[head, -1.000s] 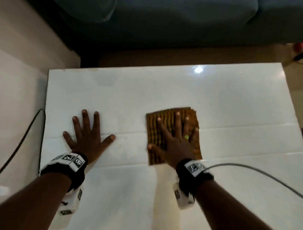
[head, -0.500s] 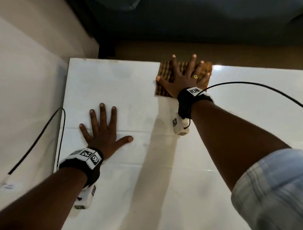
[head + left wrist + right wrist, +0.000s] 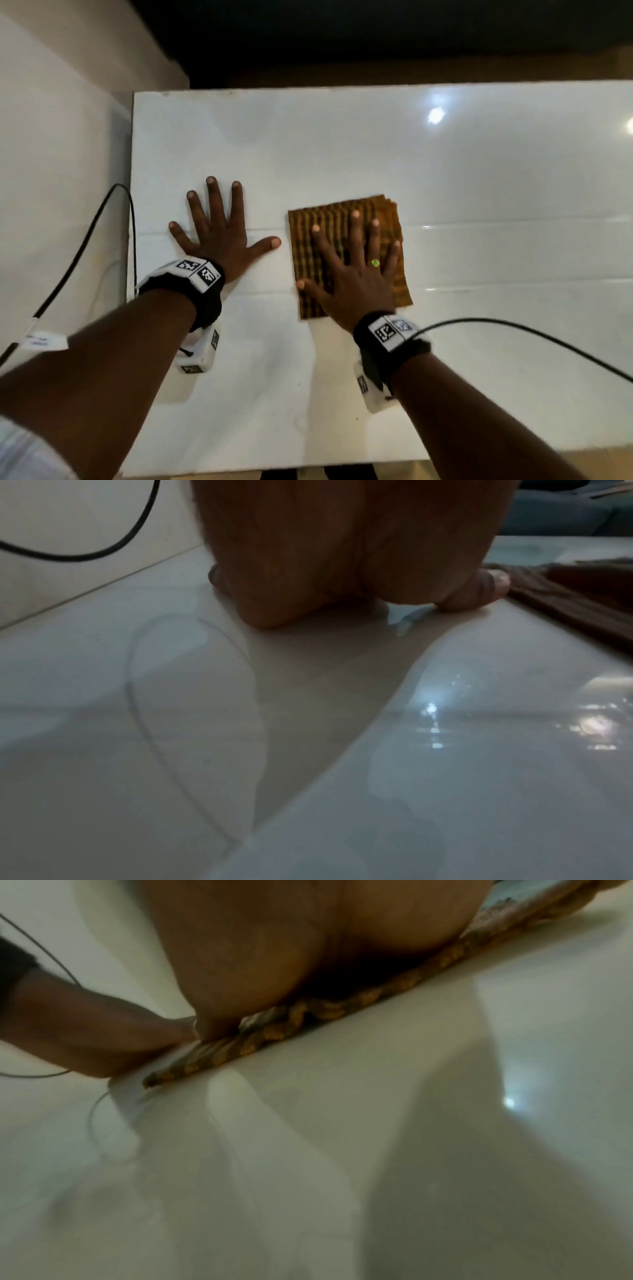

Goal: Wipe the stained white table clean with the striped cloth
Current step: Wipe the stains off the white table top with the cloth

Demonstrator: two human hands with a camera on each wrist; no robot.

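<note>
A folded orange-and-brown striped cloth lies flat near the middle of the glossy white table. My right hand presses down on it with fingers spread and straight, covering most of it. In the right wrist view the palm sits on the cloth's near edge. My left hand lies flat on the bare table just left of the cloth, fingers splayed, thumb tip close to the cloth's left edge. The left wrist view shows the heel of that hand on the table and the cloth at right.
A black cable runs along the pale floor left of the table. Another cable trails from my right wrist across the table's right half. A dark sofa lies beyond the far edge. Light glare shows at far right.
My right hand pushed the cloth out to the table's far edge, then drew it back toward me to the middle. The left hand stayed planted flat.
</note>
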